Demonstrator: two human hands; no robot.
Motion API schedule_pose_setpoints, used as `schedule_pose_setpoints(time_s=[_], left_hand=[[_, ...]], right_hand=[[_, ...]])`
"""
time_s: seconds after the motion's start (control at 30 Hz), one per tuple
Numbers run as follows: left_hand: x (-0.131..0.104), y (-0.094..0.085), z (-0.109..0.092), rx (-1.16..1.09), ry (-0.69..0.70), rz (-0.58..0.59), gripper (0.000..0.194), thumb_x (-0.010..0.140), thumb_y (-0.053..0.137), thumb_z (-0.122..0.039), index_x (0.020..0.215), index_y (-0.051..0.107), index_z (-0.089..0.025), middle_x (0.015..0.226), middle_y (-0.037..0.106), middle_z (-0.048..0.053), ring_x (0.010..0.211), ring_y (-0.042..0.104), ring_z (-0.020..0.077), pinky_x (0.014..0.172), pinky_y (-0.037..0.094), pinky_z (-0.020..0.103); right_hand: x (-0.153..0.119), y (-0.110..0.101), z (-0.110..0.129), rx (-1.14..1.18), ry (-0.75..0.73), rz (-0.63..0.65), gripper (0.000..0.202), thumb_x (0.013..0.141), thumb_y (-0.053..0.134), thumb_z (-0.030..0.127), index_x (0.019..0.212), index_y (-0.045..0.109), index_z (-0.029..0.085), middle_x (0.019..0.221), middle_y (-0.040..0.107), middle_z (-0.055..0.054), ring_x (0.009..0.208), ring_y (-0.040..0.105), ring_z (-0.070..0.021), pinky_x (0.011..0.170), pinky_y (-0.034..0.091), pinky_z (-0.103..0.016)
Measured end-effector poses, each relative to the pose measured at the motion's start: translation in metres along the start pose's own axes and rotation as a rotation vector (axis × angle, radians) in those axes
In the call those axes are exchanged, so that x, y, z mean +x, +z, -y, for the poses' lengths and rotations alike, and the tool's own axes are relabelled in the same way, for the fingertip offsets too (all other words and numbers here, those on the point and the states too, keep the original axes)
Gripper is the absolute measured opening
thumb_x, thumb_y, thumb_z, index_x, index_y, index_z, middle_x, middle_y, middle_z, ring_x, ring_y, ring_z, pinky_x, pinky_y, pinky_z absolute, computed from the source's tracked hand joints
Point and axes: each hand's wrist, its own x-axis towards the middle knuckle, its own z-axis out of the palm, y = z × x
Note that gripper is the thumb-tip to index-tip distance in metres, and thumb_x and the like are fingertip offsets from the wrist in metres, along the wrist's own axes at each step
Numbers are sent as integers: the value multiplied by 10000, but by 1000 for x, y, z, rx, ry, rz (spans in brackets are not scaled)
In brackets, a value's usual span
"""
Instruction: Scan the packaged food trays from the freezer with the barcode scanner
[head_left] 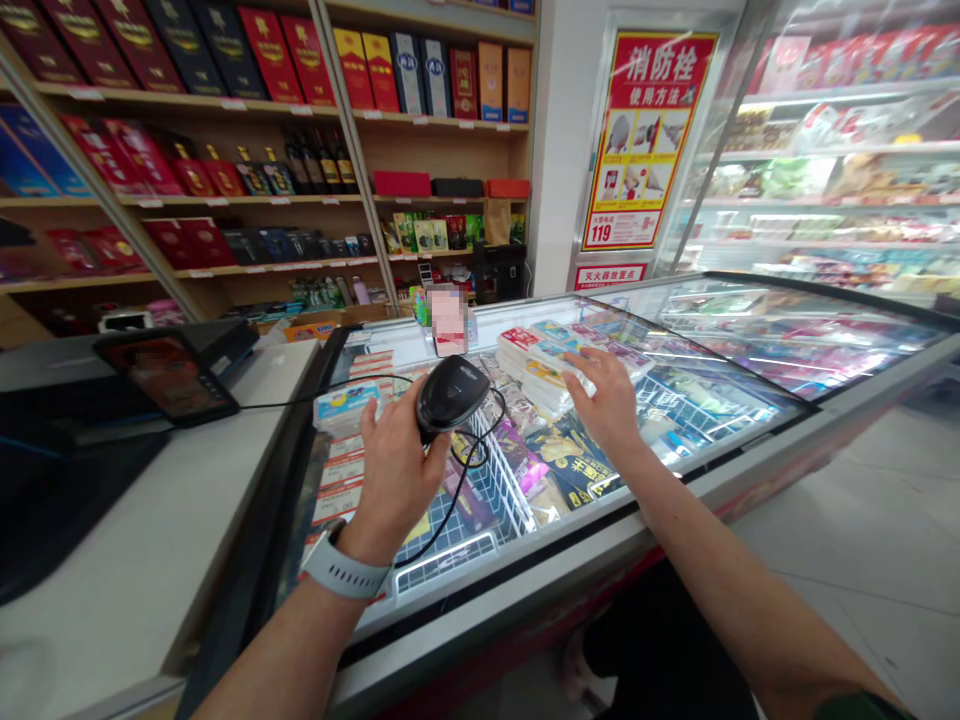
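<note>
My left hand (396, 475), with a pale watch strap on the wrist, is wrapped round the handle of a black barcode scanner (453, 388). The scanner's cable loops below it over the freezer's glass top. Close to my left fingers lies a single clear plastic pack with a blue label (339, 408). My right hand (606, 400) is over the near right side of a stack of clear plastic packs (531, 368) with red, blue and yellow labels. Its fingers are spread and slightly bent; whether the fingertips touch the packs I cannot tell.
A glass-topped freezer (517, 605) with wire baskets and packaged goods spans the middle. On its far side stands a phone (450, 320). To the left, a white counter (150, 540) carries a tilted dark screen (166, 375). Behind are shelves of boxes and bottles (315, 160).
</note>
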Motion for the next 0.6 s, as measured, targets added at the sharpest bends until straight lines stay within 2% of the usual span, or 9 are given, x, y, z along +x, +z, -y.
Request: schedule_pose_setpoints(time_s=[0.17, 0.33, 0.5, 0.6], left_hand=[[0, 1, 1, 6, 13, -18, 543, 868, 520, -262, 1385, 398, -151, 1315, 584, 150, 1247, 522, 290, 1143, 204, 548], [0, 1, 2, 14, 5, -22, 551, 874, 512, -274, 1400, 380, -177, 1321, 579, 151, 1249, 522, 290, 1134, 217, 555], [0, -2, -1, 6, -5, -37, 544, 864, 514, -253, 1387, 390, -167, 1310, 589, 146, 1228, 535, 284, 1140, 209, 544], [1, -4, -4, -8, -16, -40, 541, 863, 513, -245, 1384, 388, -173, 1309, 591, 136, 1226, 531, 282, 1143, 203, 538]], right_hand=[[-12, 8, -5, -159, -71, 105, 335, 929, 486, 360, 1180, 668, 234, 1235, 597, -120, 1106, 550, -269, 983, 395, -448], [-14, 7, -1, -231, -98, 117, 322, 912, 499, 329, 1172, 658, 224, 1253, 582, -134, 1122, 529, -280, 984, 368, -477], [-13, 3, 5, -197, -157, 52, 343, 912, 500, 322, 1215, 617, 213, 1331, 531, -145, 1248, 458, -303, 1034, 357, -518], [-10, 3, 15, -103, -235, 61, 355, 916, 496, 303, 1247, 592, 218, 1369, 515, -139, 1301, 428, -300, 1069, 350, -536]])
